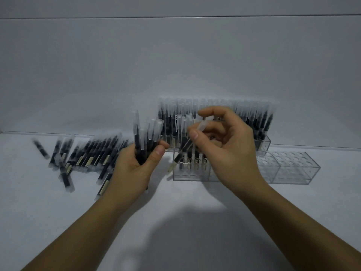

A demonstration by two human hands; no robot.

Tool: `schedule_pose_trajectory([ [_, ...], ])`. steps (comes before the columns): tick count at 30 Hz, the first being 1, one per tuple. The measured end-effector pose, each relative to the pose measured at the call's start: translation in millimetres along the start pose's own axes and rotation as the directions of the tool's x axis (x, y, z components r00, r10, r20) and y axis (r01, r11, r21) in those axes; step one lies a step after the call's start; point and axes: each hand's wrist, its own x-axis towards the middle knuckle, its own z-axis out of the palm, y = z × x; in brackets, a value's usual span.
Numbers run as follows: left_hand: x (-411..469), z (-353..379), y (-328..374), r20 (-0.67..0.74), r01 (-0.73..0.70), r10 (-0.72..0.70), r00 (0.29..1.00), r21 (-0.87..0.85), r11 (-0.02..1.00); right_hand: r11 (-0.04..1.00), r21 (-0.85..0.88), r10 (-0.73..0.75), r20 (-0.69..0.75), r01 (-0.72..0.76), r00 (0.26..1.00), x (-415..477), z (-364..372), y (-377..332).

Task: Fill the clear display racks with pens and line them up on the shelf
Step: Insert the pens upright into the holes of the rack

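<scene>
Left hand [134, 169]: fingers curled round a bunch of pens [148, 137], held upright.
Right hand [228, 145]: pinches a single pen [187, 145], tilted, just over the front rack [187, 176].
Done: the back rack [261, 124] by the wall looks full. The front rack has a few pens.
Left to do: the end rack [293, 167] on the right has no pens in it. A pile of loose pens [88, 153] lies on the shelf [175, 222].

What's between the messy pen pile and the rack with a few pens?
The left hand, holding an upright bundle of pens, sits between the pile and that rack, in the head view.
</scene>
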Motion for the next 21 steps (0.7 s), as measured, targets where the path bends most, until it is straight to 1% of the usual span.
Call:
schedule_pose_trajectory([
  [3,0,0,-1,0.004,0.055,-0.055,0.998,-0.011,0.998,0.999,0.001,-0.036,-0.055,0.036,0.998,4,-6,-2],
  [6,-1,2,-2,0.007,0.096,-0.096,0.995,-0.042,0.994,0.994,-0.051,-0.096,-0.101,0.092,0.99,6,-10,-5],
  [10,0,1,-1,-0.002,0.101,-0.102,0.995,-0.064,0.993,0.986,-0.088,-0.155,-0.146,0.144,0.977,9,-12,-8],
  [13,1,1,-6,-0.02,0.092,-0.093,0.995,-0.04,0.995,0.98,-0.096,-0.186,-0.168,0.172,0.968,12,-13,-8],
  [17,3,0,-14,-0.052,0.084,-0.087,0.995,-0.054,0.995,0.974,-0.125,-0.209,-0.146,0.192,0.967,14,-10,-7],
  [21,4,-1,-15,-0.05,0.131,-0.138,0.989,-0.128,0.983,0.96,-0.186,-0.227,-0.085,0.208,0.97,13,-5,-3],
])
